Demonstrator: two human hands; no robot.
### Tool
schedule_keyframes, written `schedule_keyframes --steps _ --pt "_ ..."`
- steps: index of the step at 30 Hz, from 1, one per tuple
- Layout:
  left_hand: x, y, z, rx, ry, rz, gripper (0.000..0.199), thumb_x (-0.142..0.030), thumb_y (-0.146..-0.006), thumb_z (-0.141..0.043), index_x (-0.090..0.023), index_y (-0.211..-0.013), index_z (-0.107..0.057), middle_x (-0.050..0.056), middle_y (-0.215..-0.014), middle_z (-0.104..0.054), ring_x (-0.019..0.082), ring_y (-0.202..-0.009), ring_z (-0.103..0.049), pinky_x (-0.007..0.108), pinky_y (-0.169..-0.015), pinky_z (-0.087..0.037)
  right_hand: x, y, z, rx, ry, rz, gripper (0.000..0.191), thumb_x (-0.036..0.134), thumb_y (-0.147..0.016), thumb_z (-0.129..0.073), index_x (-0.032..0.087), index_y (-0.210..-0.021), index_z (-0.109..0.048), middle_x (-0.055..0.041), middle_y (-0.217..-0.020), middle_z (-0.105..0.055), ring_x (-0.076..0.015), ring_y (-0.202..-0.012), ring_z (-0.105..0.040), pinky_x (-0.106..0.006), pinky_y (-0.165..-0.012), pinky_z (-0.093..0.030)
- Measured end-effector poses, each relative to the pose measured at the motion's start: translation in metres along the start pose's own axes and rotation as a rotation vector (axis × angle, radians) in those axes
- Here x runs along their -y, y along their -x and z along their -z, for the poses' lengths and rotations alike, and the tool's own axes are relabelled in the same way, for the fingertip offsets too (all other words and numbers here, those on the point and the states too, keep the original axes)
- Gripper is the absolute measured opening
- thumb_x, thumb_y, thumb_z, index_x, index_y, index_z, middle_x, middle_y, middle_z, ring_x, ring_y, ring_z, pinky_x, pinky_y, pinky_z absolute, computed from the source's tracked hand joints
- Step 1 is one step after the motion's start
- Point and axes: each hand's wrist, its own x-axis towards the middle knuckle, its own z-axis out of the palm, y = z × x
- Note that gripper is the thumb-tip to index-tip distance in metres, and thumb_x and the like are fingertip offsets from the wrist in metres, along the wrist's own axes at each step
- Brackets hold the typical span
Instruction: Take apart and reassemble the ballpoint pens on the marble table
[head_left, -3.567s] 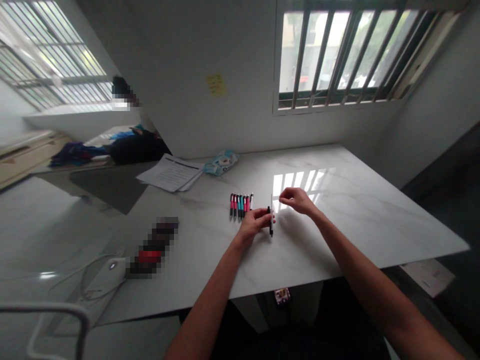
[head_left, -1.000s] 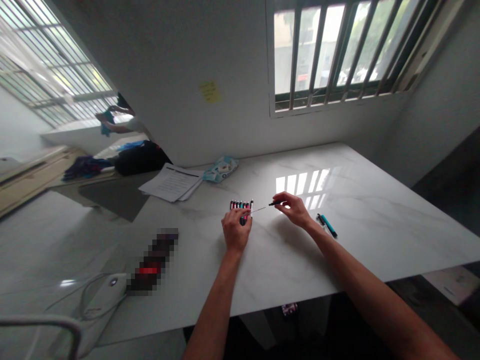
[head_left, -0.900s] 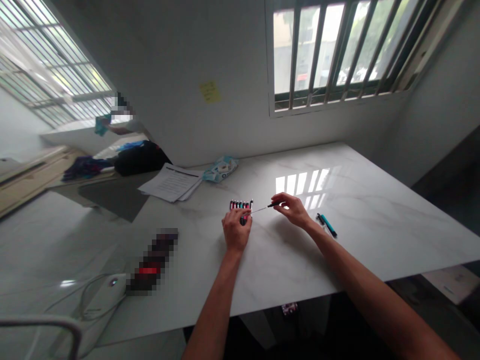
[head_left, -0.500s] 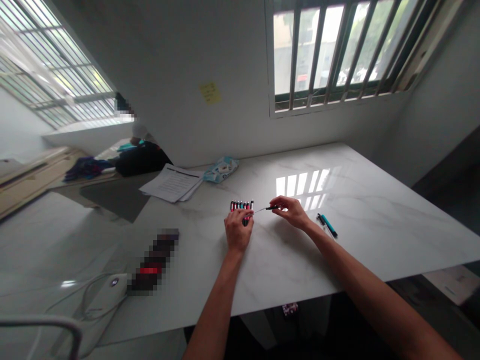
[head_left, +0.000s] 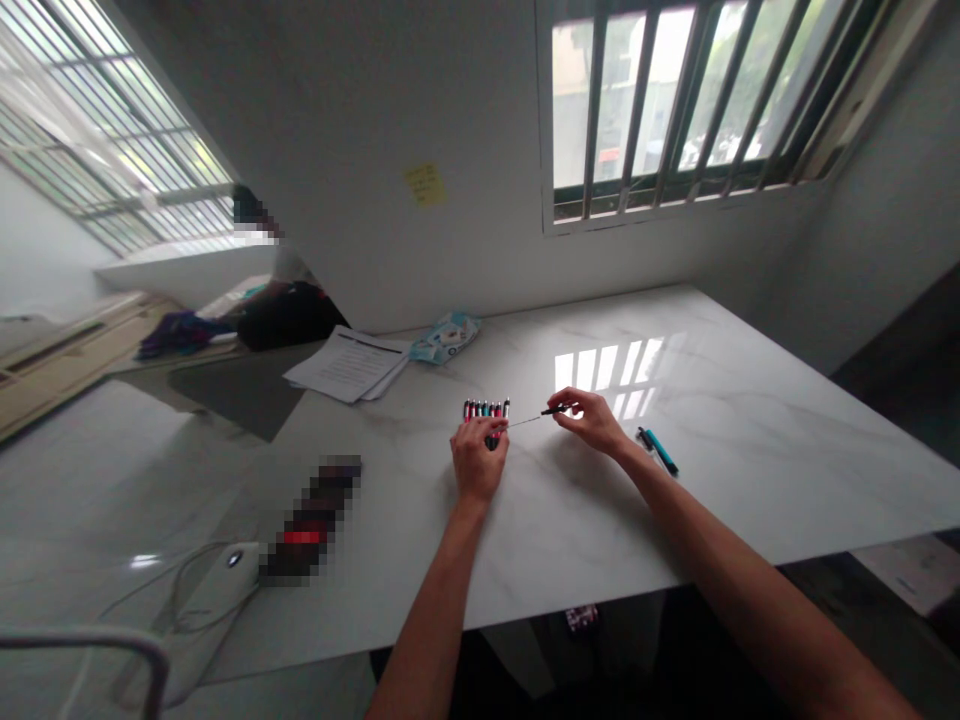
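My left hand rests over the near end of a row of pens, with black, red, white and teal parts showing. Its thumb and fingers pinch one end of a thin pen refill that slants toward my right hand. Closed in a pinch, my right hand holds a black pen barrel just off the refill's other end. Whether barrel and refill still touch is too fine to tell. Beyond my right forearm lie a teal pen and a thinner black and clear piece beside it.
Printed papers and a blue wipes packet lie toward the wall. At left are a blurred-out dark and red object and a white device with a cable. Another person sits at the far left.
My right hand has moved slightly right and away from my left, taking the black barrel along. More of the thin refill shows between the hands. My left hand stays nearly in place.
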Motion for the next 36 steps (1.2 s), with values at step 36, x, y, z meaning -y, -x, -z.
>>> schedule_keyframes --steps 36 --pt "-0.002 0.005 -0.007 0.128 0.016 -0.115 0.013 -0.021 -0.089 -0.074 -0.029 -0.1 -0.078 0.003 -0.102 -0.078 0.026 -0.103 -0.068 0.043 -0.097 -0.045 0.0 0.007 -0.013 0.137 -0.02 0.064 0.014 0.033 -0.088 -0.073 0.025 -0.098 -0.079 -0.002 -0.089 -0.079 -0.0177 -0.076 -0.067 -0.031 -0.073 -0.051"
